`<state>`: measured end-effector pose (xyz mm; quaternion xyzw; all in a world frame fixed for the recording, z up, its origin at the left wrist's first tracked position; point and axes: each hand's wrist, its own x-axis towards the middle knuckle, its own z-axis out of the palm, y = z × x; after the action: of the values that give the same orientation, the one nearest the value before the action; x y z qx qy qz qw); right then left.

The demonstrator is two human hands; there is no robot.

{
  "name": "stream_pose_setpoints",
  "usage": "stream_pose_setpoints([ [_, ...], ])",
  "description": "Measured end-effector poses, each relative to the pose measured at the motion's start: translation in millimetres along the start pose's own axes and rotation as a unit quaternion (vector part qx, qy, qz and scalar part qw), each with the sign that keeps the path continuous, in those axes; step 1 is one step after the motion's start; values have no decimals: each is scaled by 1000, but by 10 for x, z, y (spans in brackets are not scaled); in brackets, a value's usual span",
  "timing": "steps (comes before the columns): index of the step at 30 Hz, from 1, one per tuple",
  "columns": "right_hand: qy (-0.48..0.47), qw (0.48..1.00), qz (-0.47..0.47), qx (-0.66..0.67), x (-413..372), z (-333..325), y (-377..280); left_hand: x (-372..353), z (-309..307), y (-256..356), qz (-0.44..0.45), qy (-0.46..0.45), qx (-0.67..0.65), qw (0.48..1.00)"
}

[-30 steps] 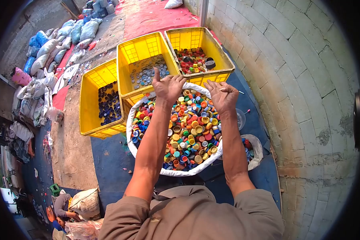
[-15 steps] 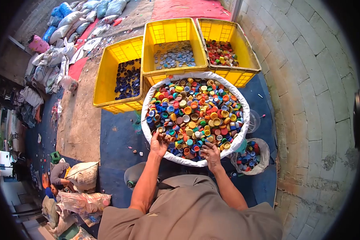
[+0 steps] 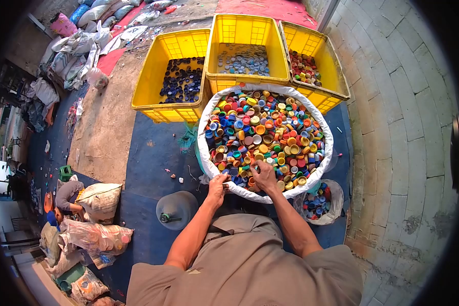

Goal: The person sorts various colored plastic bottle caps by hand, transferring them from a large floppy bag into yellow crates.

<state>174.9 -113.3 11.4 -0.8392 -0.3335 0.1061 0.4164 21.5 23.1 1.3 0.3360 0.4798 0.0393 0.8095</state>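
Observation:
A round white-rimmed sack (image 3: 328, 135) is heaped with plastic bottle caps (image 3: 270, 133) of many colours. Its near left rim is where my left hand (image 3: 218, 187) rests, fingers curled closed, with a small blue bottle cap (image 3: 227, 176) at the fingertips. My right hand (image 3: 264, 177) reaches over the near rim into the pile. Its fingers are bent together in a pinch against the caps, and I cannot tell what is between them.
Behind the sack stand yellow crates with dark blue caps (image 3: 181, 84), pale caps (image 3: 245, 61) and red caps (image 3: 305, 69). A smaller bag of caps (image 3: 319, 204) sits right, a large clear bottle (image 3: 177, 210) left. A block wall (image 3: 398, 137) runs along the right. A person (image 3: 69, 199) bends among sacks.
My left hand has moved from over the caps to the rim and its fingers have closed. My right hand has moved deeper into the pile, fingers drawn together. The view has shifted.

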Motion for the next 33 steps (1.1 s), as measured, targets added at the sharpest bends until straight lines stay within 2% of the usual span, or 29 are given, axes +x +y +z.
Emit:
stream_pose_setpoints([
  [3, -10, 993, -71, -95, 123, 65, -93, -11, -69, -26, -7, -1, -10, 1000],
  [7, -8, 991, -88, -100, 334, 217, -191, -41, -143, 8, -13, -1, -20, 1000],
  [11, -81, 984, -70, -146, 514, 318, -224, -45, -217, 71, -14, -2, -36, 999],
  [16, -76, 972, -101, -200, 559, 400, -201, -63, -310, 74, -10, 14, -41, 999],
  [23, -67, 990, -53, -108, 574, 437, -114, -94, -338, 42, -14, 10, -25, 1000],
  [27, -80, 980, -79, -165, 588, 339, -235, -21, -279, 17, -19, -4, -1, 1000],
  [31, -120, 975, -60, -179, 604, 458, -121, 3, -162, 30, -27, -10, 25, 999],
  [33, -108, 982, -47, -146, 607, 503, -41, -1, -127, 33, -26, -12, 29, 999],
])
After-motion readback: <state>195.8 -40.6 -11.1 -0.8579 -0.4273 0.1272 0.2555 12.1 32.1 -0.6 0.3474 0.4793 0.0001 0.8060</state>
